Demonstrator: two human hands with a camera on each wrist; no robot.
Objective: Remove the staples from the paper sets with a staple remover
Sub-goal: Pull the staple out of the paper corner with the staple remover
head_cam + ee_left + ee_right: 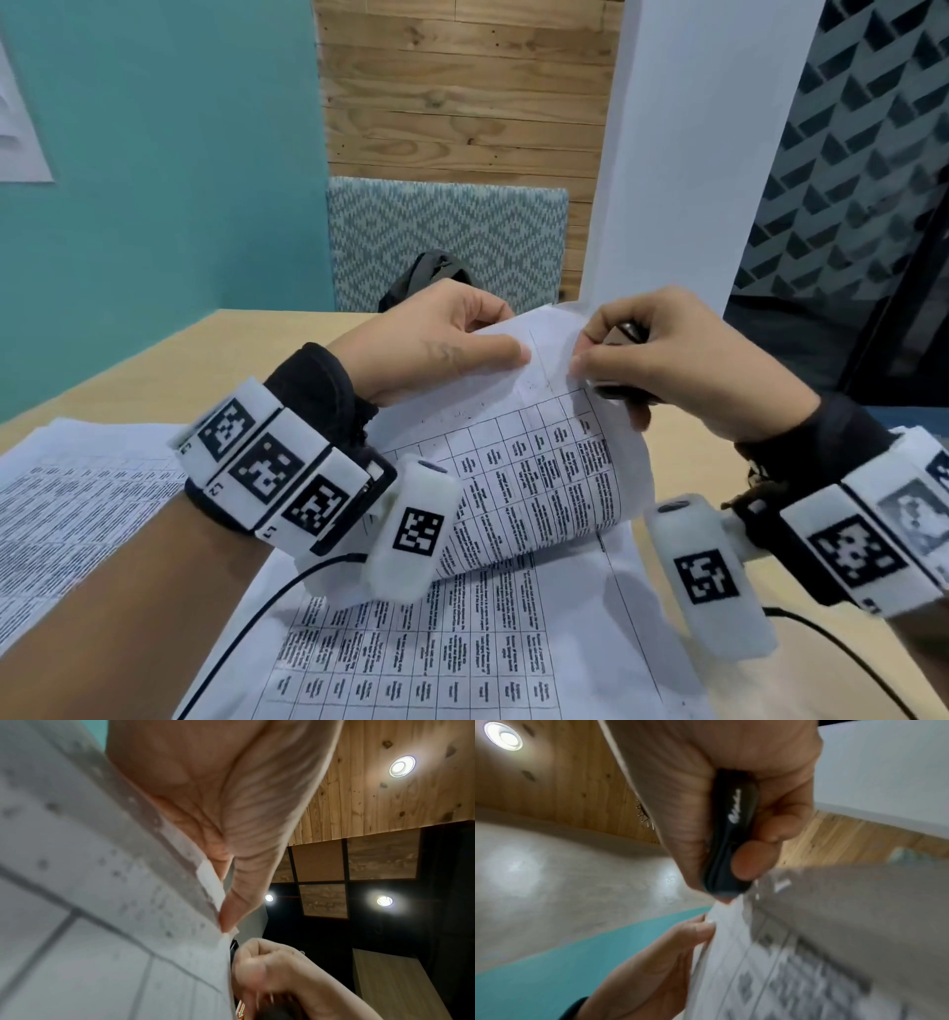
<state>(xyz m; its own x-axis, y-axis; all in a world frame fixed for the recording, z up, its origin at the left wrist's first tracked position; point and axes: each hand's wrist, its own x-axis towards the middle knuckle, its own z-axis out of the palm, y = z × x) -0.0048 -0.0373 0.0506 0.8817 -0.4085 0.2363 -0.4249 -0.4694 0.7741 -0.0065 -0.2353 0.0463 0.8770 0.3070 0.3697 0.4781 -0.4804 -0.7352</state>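
Observation:
A printed paper set (pixel 539 452) with a table grid is lifted off the wooden table, its top edge raised. My left hand (pixel 452 339) pinches that top edge, thumb on the front, fingers behind. My right hand (pixel 662 354) grips a black staple remover (pixel 624 334) and holds it against the sheet's upper right corner. In the right wrist view the staple remover (pixel 729 841) sits in my curled fingers, its tip at the paper set (pixel 808 943). The left wrist view shows the paper set (pixel 102 882) edge held in my left hand (pixel 231 821). No staple is visible.
More printed sheets (pixel 436 652) lie flat on the table under my hands, and another stack (pixel 67 509) lies at the left. The wooden table (pixel 169 360) ends at a patterned chair back (pixel 447 231) with a dark bag. Black cables run from both wrists.

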